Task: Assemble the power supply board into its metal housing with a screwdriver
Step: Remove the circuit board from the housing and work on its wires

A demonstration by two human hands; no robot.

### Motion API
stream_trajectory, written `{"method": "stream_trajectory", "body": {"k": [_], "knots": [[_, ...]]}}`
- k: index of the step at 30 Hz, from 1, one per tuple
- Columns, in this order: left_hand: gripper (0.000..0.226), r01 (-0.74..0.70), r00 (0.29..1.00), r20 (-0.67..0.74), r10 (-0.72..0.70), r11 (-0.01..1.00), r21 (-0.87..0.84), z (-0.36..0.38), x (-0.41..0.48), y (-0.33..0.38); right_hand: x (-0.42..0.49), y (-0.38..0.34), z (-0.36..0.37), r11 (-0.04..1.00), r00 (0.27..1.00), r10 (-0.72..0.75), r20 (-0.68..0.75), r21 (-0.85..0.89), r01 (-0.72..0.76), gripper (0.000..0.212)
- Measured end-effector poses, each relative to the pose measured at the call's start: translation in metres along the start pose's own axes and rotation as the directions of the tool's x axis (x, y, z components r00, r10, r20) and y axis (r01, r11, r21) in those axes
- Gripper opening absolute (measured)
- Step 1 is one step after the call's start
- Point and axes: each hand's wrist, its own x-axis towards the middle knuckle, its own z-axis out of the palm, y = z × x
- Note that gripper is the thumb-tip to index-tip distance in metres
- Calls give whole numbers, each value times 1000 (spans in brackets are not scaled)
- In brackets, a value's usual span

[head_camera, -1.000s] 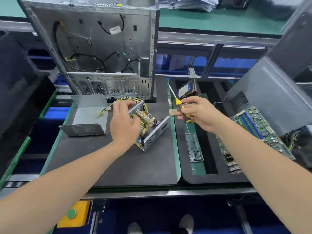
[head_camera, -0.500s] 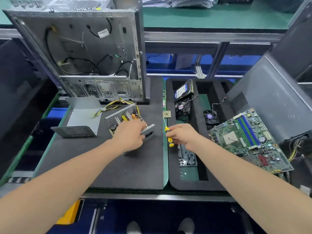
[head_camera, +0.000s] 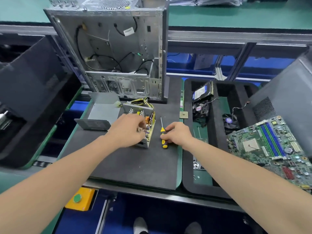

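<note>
The power supply board (head_camera: 150, 130) sits inside its open metal housing (head_camera: 135, 109) on the black foam mat (head_camera: 135, 162), with yellow and black wires (head_camera: 143, 101) running out the back. My left hand (head_camera: 126, 130) grips the housing from above and covers most of the board. A yellow-and-black screwdriver (head_camera: 163, 135) lies on the mat just right of the housing, tip pointing away from me. My right hand (head_camera: 177, 133) rests on its handle, fingertips curled against it. The housing's grey metal cover (head_camera: 101, 114) lies to the left.
An open computer case (head_camera: 118, 53) stands behind the mat. A black foam tray (head_camera: 187, 166) on the right holds a hard drive (head_camera: 202, 91), fans (head_camera: 200, 109) and a motherboard (head_camera: 270, 146). A CPU chip (head_camera: 183, 114) lies near the mat's right edge. Grey case panels flank both sides.
My right hand brought the screwdriver down from mid-air and laid it flat on the mat beside the housing. My left hand shifted on the housing, which now sits flatter.
</note>
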Motion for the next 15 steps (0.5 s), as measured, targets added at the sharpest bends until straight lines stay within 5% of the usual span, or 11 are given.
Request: {"method": "stream_trajectory", "body": {"k": [3, 8, 11, 15], "knots": [[14, -85, 992, -92, 83, 996, -27, 9, 16, 22, 1, 2, -26, 997, 998, -49, -50, -57, 47, 34], [15, -179, 984, -36, 176, 980, -89, 36, 49, 72, 1, 31, -114, 957, 949, -134, -285, -287, 48, 6], [16, -218, 974, 30, 223, 967, -134, 59, 68, 101, -3, 69, -149, 876, 935, -196, -297, -481, 31, 21], [20, -266, 945, 162, 283, 957, -116, 95, 89, 126, -6, 114, -155, 730, 927, -358, -112, -652, 203, 47]]}}
